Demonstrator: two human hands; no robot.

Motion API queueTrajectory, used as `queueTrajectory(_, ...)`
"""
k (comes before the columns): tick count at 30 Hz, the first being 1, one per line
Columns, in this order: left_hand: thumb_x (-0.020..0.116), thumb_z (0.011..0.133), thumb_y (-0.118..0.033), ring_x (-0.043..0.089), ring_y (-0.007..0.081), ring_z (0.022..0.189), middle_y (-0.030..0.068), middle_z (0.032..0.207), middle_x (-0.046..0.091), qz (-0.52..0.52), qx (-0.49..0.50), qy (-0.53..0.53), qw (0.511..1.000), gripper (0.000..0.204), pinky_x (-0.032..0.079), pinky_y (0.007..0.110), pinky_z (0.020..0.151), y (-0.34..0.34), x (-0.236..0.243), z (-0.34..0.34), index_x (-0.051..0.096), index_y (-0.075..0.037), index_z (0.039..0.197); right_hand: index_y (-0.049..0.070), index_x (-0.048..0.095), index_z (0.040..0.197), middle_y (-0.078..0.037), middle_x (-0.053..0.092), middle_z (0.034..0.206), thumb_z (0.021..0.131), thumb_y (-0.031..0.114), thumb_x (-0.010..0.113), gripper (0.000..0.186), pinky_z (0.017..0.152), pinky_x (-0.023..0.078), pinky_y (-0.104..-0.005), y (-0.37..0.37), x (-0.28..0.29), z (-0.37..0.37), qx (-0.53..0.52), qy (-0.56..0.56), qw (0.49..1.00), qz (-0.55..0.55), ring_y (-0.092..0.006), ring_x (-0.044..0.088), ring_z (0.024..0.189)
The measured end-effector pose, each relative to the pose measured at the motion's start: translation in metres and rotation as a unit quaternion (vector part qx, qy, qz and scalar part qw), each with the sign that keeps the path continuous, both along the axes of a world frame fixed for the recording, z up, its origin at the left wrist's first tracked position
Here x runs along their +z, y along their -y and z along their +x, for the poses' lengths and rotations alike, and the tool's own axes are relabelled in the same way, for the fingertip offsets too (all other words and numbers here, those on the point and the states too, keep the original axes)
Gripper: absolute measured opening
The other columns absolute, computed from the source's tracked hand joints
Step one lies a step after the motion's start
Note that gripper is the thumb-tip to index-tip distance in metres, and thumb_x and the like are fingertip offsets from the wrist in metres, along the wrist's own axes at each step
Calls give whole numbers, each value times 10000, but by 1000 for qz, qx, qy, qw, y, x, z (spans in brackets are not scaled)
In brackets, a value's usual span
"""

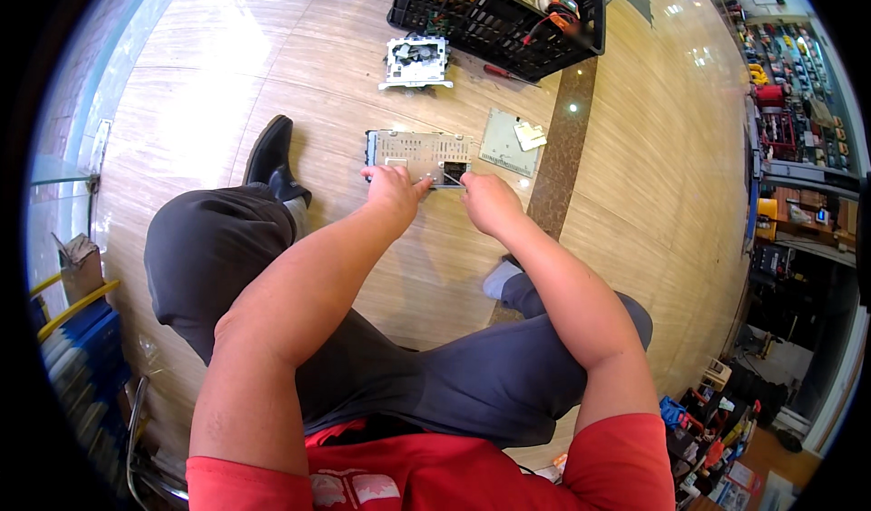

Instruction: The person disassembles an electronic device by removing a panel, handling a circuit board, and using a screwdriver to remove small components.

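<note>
A flat, beige metal electronics chassis (417, 146) with rows of slots and a dark opening near its right end lies on the floor before me. My left hand (392, 190) holds its near edge, fingers resting on the top face. At the right end, my right hand (490, 202) is closed in a pinch on a thin metal tool (451, 179), whose tip points into the dark opening. The tool's handle is hidden in my hand, so its exact kind does not show. Just right of the chassis lies a grey metal cover plate (508, 145) with a small pale piece (530, 135) on it.
Beyond the chassis sits a white disc-drive-like mechanism (416, 63). A black plastic crate (494, 21) full of tools stands at the back, a red-handled screwdriver (510, 75) beside it. My black shoe (271, 159) is at the left; crowded shelves (798, 93) line the far right.
</note>
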State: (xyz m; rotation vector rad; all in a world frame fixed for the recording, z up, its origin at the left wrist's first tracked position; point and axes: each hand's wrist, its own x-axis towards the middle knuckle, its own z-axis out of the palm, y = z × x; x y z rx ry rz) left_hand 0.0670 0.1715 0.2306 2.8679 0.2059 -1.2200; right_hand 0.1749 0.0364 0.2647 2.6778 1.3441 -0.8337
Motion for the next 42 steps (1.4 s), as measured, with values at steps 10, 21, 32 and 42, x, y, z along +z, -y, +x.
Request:
queueTrajectory(10, 480, 972, -252, 567, 360, 1164, 157, 1345, 499, 20, -13, 27, 999, 635, 446, 569, 914, 1, -2, -1, 210, -357, 1537, 49, 646, 949, -174, 627, 949, 865, 82, 523, 153, 776, 527, -443, 10, 0, -6, 55, 20, 995, 87, -352, 638, 891)
queueTrajectory(21, 499, 961, -246, 565, 354, 1168, 152, 1344, 500, 9, -11, 25, 1000, 656, 444, 576, 920, 1, 1, -2, 205, -352, 1538, 34, 645, 906, -185, 628, 975, 859, 61, 503, 152, 782, 542, -439, 4, -1, -7, 65, 13, 997, 50, -344, 652, 913)
queueTrajectory(32, 507, 957, -232, 544, 380, 1199, 169, 1370, 478, 0, -11, 11, 1000, 677, 438, 568, 938, -1, 6, 0, 190, -339, 1545, 13, 665, 870, -204, 629, 928, 868, 91, 517, 167, 797, 526, -450, -5, -2, -9, 44, 16, 999, 27, -359, 643, 896)
queueTrajectory(42, 485, 977, -246, 543, 375, 1201, 153, 1382, 475, 5, 6, 13, 1000, 639, 424, 578, 949, 1, -2, 0, 204, -378, 1536, -22, 688, 839, -235, 654, 922, 857, 95, 529, 198, 771, 544, -451, -16, 2, -10, 45, 31, 998, -2, -369, 664, 862)
